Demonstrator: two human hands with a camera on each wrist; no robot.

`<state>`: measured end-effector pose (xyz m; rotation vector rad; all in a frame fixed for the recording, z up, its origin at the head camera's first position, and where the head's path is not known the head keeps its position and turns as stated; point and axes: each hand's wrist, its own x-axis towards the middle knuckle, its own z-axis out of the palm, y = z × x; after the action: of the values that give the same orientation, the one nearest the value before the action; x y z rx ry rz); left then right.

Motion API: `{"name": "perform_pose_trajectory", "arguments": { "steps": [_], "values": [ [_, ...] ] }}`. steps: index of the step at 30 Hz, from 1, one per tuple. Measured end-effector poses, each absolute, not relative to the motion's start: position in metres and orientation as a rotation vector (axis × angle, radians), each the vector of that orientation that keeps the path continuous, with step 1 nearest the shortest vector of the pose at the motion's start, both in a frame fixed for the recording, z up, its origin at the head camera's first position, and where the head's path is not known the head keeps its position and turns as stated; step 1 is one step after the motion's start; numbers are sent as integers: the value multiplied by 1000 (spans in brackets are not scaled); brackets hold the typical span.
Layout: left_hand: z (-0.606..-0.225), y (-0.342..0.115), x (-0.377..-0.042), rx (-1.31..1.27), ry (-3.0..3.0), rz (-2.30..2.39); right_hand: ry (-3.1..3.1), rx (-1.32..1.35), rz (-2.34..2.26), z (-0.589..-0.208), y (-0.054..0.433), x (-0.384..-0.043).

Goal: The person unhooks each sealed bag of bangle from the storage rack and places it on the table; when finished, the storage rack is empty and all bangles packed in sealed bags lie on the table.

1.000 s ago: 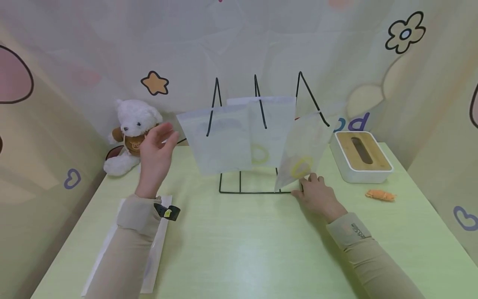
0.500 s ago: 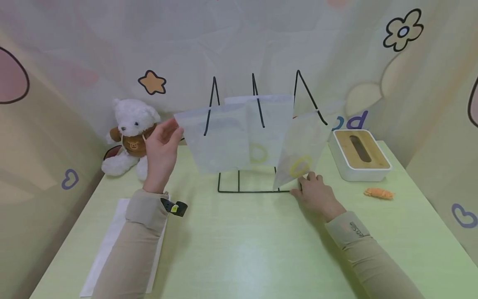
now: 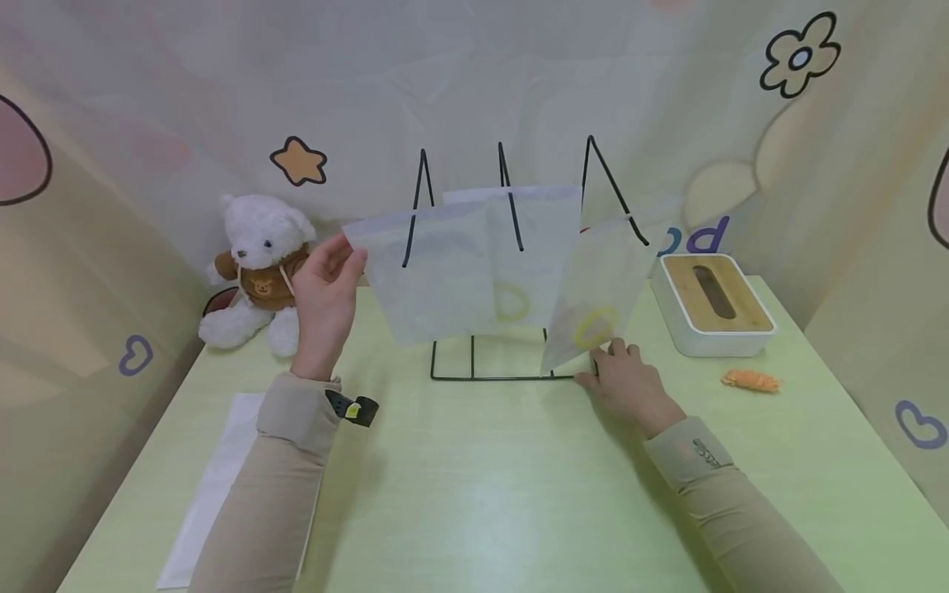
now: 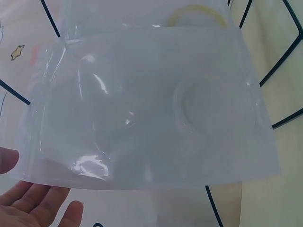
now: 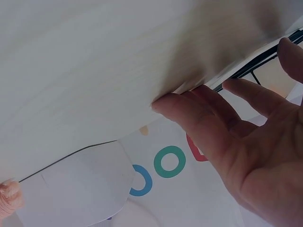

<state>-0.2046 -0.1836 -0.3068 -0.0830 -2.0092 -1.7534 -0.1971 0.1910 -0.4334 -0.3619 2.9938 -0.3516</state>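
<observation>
Left hand: grip at left bag's upper corner, fingers behind; pinching, cannot tell. Right hand: grip spread, touching wire rack's front corner. Left bag, middle bag, right bag: one per arm; hanging seems done, letting go left. Left bag overlaps middle bag. Table: white sheet, teddy, tissue box.

"Tight for that left hand?"
"Yes: white bear behind its left, hanging bag at its fingertips."
"And the right hand?"
"Wire rack at its fingers, tissue box beyond to its right; the tabletop between both forearms is passable."
</observation>
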Motion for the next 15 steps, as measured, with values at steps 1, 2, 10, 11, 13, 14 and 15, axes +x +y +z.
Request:
{"name": "perform_pose_trajectory", "arguments": {
  "steps": [1,2,10,11,13,14,15],
  "values": [
    [-306,-183,-205,-81,-2007,-1751,2996,-362,-350,-433,191,-197],
    [-306,-183,-205,-80,-2004,-1748,2997,-362,-348,-433,191,-197],
    [-306,-181,-207,-60,-1974,-1723,3005,-354,-341,-435,192,-199],
    [-306,-181,-207,-59,-1974,-1720,3006,-352,-338,-435,192,-199],
    [-306,-181,-207,-56,-1972,-1716,3007,-350,-336,-435,192,-199],
    [-306,-180,-207,-54,-1973,-1712,3008,-349,-336,-436,192,-199],
    [-306,-180,-207,-52,-1974,-1709,3007,-348,-337,-436,192,-199]
  ]
}}
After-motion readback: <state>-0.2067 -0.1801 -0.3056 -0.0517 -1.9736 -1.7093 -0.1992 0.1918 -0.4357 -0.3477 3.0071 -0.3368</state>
